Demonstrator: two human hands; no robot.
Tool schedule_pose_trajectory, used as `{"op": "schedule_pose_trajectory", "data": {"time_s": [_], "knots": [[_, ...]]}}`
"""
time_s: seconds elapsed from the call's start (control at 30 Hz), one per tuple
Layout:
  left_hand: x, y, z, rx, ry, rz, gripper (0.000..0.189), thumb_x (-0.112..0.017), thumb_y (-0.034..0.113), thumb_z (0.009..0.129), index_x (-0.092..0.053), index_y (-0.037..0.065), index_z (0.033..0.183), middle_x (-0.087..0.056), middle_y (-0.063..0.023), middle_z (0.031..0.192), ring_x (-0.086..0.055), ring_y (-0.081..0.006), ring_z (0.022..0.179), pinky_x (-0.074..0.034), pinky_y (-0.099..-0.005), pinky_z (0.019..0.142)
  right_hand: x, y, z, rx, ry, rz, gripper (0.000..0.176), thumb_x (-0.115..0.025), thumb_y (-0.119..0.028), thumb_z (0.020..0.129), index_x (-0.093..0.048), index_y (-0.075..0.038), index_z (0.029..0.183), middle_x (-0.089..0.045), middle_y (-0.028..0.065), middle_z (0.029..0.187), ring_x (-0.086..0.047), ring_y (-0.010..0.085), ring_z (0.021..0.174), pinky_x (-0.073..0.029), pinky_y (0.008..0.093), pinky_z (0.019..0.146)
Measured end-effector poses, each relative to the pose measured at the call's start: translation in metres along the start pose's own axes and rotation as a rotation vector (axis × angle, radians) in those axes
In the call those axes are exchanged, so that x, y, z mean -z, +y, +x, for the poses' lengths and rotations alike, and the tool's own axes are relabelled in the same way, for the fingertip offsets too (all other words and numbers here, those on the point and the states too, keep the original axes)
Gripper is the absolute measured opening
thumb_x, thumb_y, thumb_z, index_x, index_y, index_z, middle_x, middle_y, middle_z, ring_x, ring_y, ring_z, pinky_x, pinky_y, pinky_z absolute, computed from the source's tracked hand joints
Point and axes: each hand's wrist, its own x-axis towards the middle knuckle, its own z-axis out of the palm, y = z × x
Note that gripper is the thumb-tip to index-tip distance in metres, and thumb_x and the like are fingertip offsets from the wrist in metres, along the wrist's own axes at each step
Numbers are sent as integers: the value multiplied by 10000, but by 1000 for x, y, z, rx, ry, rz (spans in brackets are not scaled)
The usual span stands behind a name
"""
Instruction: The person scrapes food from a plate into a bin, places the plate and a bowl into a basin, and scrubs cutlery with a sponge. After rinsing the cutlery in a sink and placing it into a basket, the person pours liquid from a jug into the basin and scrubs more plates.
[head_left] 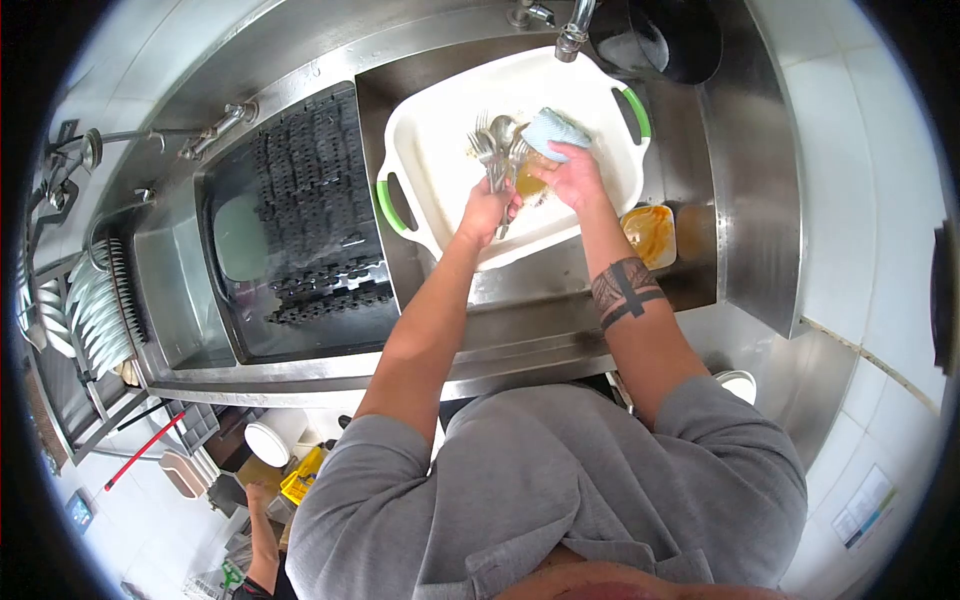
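Note:
My left hand point(487, 212) is closed around a bunch of metal forks and spoons point(495, 160), their heads pointing away from me. In my right hand point(575, 178) is a light blue sponge cloth point(555, 132), gripped just right of the cutlery. Both hands are over a white basin point(430, 120) with green handles, which stands in the steel sink. Brownish liquid point(533, 186) and bits of food lie on the basin's floor beneath my hands.
A metal faucet point(571, 42) hangs over the basin's far rim. Right of it sits a dark pan point(680, 40); an orange-smeared container point(650, 237) is nearer me. Black racks point(310, 170) fill the left sink. Plates point(100, 310) stand racked far left. Another person's arm point(262, 535) shows lower left.

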Motion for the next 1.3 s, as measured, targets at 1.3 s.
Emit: {"op": "schedule_pose_trajectory", "data": {"time_s": [1.3], "knots": [[30, -12, 14, 97, -21, 291, 361, -674, 268, 913, -663, 12, 659, -576, -78, 600, -602, -217, 562, -513, -425, 482, 72, -10, 103, 354, -498, -2033, 396, -635, -116, 957, -607, -31, 1342, -662, 155, 1234, -637, 260, 1105, -511, 378, 950]]}}
